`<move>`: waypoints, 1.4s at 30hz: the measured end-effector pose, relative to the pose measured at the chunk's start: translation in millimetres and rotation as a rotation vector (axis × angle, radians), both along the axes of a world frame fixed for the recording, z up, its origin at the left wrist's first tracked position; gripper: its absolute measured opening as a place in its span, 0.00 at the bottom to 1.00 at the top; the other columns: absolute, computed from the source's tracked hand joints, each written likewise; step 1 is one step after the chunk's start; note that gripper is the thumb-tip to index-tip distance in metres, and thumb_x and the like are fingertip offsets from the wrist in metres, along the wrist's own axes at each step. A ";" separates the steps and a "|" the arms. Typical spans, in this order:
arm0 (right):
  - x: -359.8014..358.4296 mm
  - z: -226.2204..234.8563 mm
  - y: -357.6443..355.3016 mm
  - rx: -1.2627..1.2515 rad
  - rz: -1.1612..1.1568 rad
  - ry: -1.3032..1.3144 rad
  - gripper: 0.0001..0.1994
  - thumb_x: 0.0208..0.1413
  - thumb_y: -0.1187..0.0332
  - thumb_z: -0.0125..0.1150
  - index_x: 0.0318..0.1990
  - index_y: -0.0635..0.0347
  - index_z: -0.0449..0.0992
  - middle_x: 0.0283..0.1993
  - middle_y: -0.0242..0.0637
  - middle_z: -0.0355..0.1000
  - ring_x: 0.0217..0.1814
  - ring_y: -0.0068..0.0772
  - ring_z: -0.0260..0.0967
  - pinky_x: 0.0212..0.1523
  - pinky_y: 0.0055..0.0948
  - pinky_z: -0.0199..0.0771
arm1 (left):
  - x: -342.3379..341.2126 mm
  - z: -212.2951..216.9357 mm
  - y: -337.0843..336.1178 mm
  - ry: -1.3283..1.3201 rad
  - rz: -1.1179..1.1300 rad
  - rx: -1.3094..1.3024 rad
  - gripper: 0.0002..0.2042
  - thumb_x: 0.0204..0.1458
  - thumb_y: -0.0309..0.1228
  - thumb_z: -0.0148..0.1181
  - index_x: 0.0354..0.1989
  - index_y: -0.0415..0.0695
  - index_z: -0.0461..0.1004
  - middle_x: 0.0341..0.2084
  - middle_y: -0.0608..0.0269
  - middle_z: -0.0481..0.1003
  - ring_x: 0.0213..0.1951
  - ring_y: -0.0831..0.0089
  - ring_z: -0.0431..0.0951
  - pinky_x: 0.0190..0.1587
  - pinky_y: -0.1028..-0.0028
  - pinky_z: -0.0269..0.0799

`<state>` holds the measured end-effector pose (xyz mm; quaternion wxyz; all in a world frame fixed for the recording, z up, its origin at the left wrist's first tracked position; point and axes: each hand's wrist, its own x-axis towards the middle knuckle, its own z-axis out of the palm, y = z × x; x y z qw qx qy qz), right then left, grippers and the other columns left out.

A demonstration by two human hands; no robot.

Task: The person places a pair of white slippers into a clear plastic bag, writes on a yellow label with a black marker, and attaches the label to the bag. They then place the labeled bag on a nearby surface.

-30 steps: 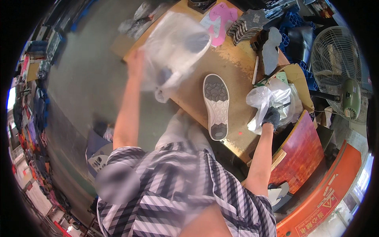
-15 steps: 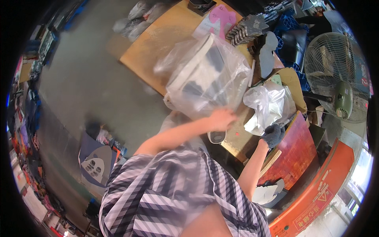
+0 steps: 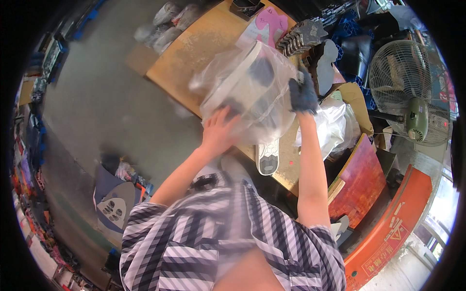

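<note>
Made out just one end of a shoe sole (image 3: 268,162), at six o'clock from a clear plastic bag (image 3: 274,104); lost the rest behind it. Could not name the bag's blurred contents (image 3: 262,72). Found the gloved right hand (image 3: 304,94) smeared at the fingers, at the bag's three o'clock. Saw a black box (image 3: 246,7) cut off by the upper edge at twelve o'clock, a striped shirt (image 3: 194,242) by the lower at six. Could not sort the blurred goods (image 3: 29,160) at nine.

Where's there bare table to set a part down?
Biggest patch: the table's far-left stretch, between its left edge, the clear bag and the pink sheet. A narrow strip shows between the shoe sole and right forearm. Crowded: right side, with grey stack, white plastic, cardboard box.
</note>
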<state>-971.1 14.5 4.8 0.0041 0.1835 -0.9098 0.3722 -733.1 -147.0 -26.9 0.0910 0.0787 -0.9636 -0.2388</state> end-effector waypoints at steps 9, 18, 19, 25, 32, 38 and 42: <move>-46.9 32.2 -19.0 -0.762 -0.210 -0.688 0.10 0.48 0.69 0.60 0.40 0.52 0.73 0.36 0.38 0.75 0.39 0.38 0.74 0.36 0.36 0.76 | -46.9 23.2 -85.7 0.380 0.508 1.113 0.07 0.58 0.30 0.50 0.36 0.41 0.73 0.23 0.76 0.69 0.26 0.86 0.66 0.29 0.83 0.60; -50.8 190.6 6.8 -1.084 -0.271 -0.637 0.09 0.54 0.62 0.56 0.35 0.58 0.74 0.30 0.34 0.74 0.26 0.29 0.71 0.21 0.25 0.73 | -110.0 214.5 -142.3 0.750 0.100 0.850 0.10 0.55 0.29 0.54 0.44 0.39 0.72 0.31 0.72 0.72 0.33 0.84 0.69 0.37 0.82 0.64; -48.5 199.7 10.9 -1.079 -0.383 -0.619 0.10 0.56 0.61 0.54 0.35 0.58 0.74 0.29 0.34 0.74 0.23 0.27 0.70 0.19 0.24 0.71 | -111.6 229.4 -146.9 0.738 0.089 0.754 0.13 0.54 0.29 0.55 0.46 0.39 0.71 0.34 0.71 0.72 0.35 0.83 0.70 0.39 0.82 0.65; -37.2 264.2 67.5 -1.086 0.085 -0.666 0.09 0.57 0.64 0.52 0.36 0.60 0.71 0.25 0.35 0.71 0.11 0.21 0.58 0.09 0.16 0.58 | -134.0 294.0 -135.5 0.900 -0.130 0.826 0.07 0.55 0.27 0.55 0.38 0.40 0.77 0.22 0.75 0.72 0.21 0.90 0.65 0.22 0.87 0.59; 3.9 292.8 67.0 -1.172 -0.099 -0.624 0.07 0.58 0.64 0.52 0.36 0.56 0.72 0.21 0.30 0.69 0.09 0.20 0.55 0.08 0.15 0.57 | -152.8 330.3 -133.0 0.730 -0.292 0.909 0.08 0.54 0.26 0.55 0.40 0.40 0.76 0.21 0.75 0.72 0.19 0.90 0.63 0.19 0.87 0.56; 25.6 315.1 76.7 -1.234 0.127 -0.291 0.10 0.56 0.57 0.53 0.32 0.53 0.71 0.17 0.26 0.65 0.09 0.18 0.55 0.11 0.19 0.59 | -146.8 334.6 -124.7 0.784 -0.589 1.092 0.08 0.53 0.23 0.55 0.41 0.40 0.75 0.25 0.72 0.74 0.21 0.90 0.66 0.21 0.88 0.58; 12.9 294.4 78.1 -1.212 -0.142 -0.502 0.13 0.58 0.56 0.48 0.34 0.55 0.72 0.19 0.29 0.68 0.11 0.18 0.59 0.12 0.19 0.63 | -160.6 309.0 -125.2 0.811 -0.636 1.333 0.08 0.54 0.25 0.55 0.42 0.41 0.76 0.28 0.71 0.75 0.23 0.89 0.70 0.24 0.88 0.61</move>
